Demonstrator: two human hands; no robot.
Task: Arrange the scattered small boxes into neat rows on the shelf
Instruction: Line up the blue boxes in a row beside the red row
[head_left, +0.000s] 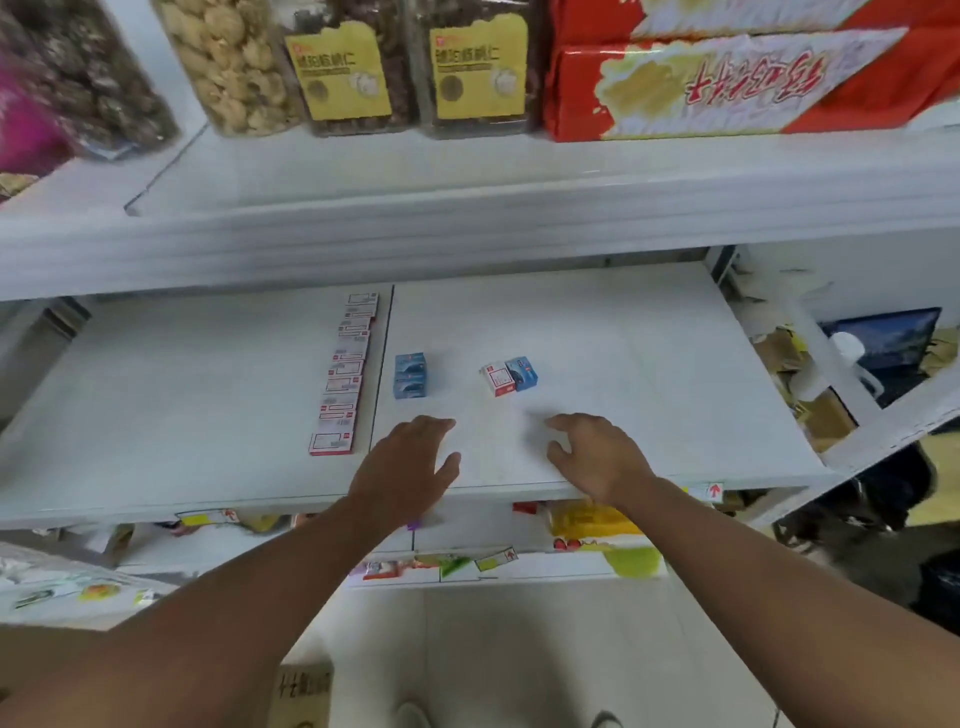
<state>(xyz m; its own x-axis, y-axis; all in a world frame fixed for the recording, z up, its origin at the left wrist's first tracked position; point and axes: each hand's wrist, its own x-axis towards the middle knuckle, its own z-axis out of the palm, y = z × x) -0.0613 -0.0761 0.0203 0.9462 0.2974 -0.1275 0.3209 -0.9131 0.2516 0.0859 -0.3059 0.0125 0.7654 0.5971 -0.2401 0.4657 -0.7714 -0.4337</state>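
On the white middle shelf (649, 364) a row of several white-and-red small boxes (345, 371) runs front to back, left of the shelf's seam. Right of the seam stand two blue boxes (410, 375) side by side. Further right a white-and-red box (497, 379) touches another blue box (522, 372). My left hand (410, 467) hovers over the shelf's front, fingers relaxed, holding nothing, just in front of the two blue boxes. My right hand (597, 457) hovers beside it with loosely spread fingers, empty, in front of the mixed pair.
The upper shelf (467, 208) overhangs the work area and carries clear tubs of nuts (358, 67) and red packages (727, 83). Lower shelves with colourful packets (597, 525) lie below the front edge. A cluttered area with a dark screen (893, 338) is to the right.
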